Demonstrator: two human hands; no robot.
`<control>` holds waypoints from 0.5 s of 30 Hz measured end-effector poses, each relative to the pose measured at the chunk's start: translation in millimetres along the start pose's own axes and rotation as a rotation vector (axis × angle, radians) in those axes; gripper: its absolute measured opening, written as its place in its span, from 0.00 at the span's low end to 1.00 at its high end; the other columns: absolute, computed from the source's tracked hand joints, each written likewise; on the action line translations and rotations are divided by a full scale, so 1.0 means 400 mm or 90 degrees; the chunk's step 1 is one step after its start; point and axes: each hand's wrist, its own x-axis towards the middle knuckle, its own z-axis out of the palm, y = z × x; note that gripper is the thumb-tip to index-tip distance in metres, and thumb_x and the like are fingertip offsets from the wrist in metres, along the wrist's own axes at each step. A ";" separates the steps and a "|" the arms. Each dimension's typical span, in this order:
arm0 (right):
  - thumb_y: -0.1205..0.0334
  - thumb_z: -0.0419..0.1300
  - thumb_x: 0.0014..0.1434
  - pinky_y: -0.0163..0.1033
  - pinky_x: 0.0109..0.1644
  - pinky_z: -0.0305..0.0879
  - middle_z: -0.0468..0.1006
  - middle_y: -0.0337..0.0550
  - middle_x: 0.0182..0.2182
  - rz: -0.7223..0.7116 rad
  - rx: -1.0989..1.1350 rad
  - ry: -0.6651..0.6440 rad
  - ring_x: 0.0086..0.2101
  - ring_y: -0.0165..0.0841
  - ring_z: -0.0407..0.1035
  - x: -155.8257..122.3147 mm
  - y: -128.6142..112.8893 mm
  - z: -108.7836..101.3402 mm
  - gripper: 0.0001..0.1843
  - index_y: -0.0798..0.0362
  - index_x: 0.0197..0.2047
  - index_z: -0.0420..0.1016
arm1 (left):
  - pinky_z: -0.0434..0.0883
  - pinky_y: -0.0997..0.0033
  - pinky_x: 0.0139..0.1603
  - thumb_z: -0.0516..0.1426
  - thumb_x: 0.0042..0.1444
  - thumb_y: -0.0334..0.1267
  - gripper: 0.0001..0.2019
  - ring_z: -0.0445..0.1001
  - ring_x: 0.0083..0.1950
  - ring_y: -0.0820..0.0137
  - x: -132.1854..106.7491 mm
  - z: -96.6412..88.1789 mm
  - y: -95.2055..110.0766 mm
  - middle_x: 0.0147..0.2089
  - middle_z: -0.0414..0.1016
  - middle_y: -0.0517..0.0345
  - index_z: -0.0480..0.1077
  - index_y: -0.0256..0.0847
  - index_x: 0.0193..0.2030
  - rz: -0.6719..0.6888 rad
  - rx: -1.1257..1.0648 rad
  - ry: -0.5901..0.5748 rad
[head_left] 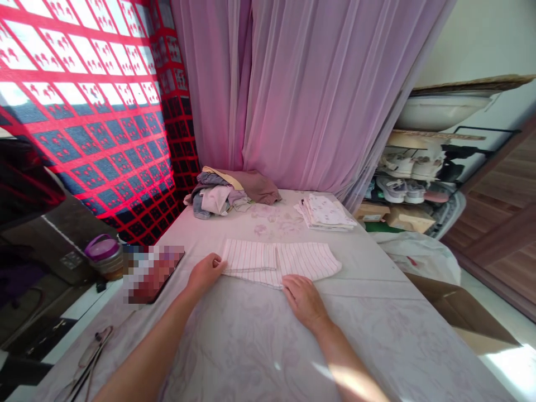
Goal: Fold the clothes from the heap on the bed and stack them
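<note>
While the striped garment [280,259] lies flattened and partly folded mid-desk, soft pink-and-white cloth with one rounded end, the left hand [205,273] pinches its left edge in a tight grip and the right hand [304,298] presses open and flat on the near hem. Beyond, a neat folded stack [324,212] looks finished; a rumpled clothes heap [228,192] seems left. The desk [377,312] wears pale floral sheeting.
</note>
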 end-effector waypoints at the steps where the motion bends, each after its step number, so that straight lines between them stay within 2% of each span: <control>1: 0.63 0.49 0.65 0.42 0.51 0.62 0.79 0.46 0.42 0.020 0.019 0.000 0.45 0.35 0.70 0.000 -0.007 0.000 0.13 0.51 0.42 0.75 | 0.63 0.73 0.34 0.51 0.56 0.49 0.14 0.74 0.36 0.69 -0.009 0.006 -0.011 0.35 0.77 0.59 0.69 0.42 0.38 0.018 -0.031 0.030; 4: 0.59 0.48 0.65 0.40 0.49 0.63 0.79 0.45 0.41 0.129 0.055 -0.038 0.43 0.34 0.71 0.030 -0.022 -0.012 0.15 0.50 0.41 0.75 | 0.64 0.72 0.35 0.53 0.55 0.50 0.14 0.72 0.32 0.72 -0.021 0.028 -0.036 0.42 0.75 0.59 0.69 0.43 0.42 0.103 -0.089 0.097; 8: 0.58 0.49 0.63 0.36 0.45 0.63 0.78 0.45 0.46 0.292 0.036 -0.108 0.43 0.33 0.72 0.117 -0.045 -0.024 0.17 0.49 0.52 0.71 | 0.66 0.73 0.35 0.57 0.53 0.47 0.15 0.71 0.32 0.75 -0.026 0.047 -0.056 0.49 0.72 0.58 0.70 0.46 0.46 0.220 -0.104 0.096; 12: 0.49 0.56 0.57 0.42 0.46 0.63 0.75 0.51 0.48 0.373 -0.046 -0.227 0.47 0.41 0.70 0.203 -0.071 -0.022 0.30 0.51 0.61 0.63 | 0.67 0.72 0.36 0.58 0.52 0.43 0.14 0.72 0.34 0.74 -0.031 0.048 -0.062 0.52 0.70 0.59 0.70 0.47 0.46 0.226 -0.112 0.094; 15: 0.41 0.53 0.57 0.44 0.45 0.63 0.76 0.56 0.47 0.455 -0.054 -0.274 0.46 0.45 0.71 0.247 -0.069 -0.018 0.34 0.54 0.60 0.63 | 0.67 0.72 0.36 0.58 0.52 0.42 0.14 0.73 0.36 0.74 -0.033 0.045 -0.060 0.53 0.70 0.59 0.70 0.47 0.47 0.216 -0.114 0.081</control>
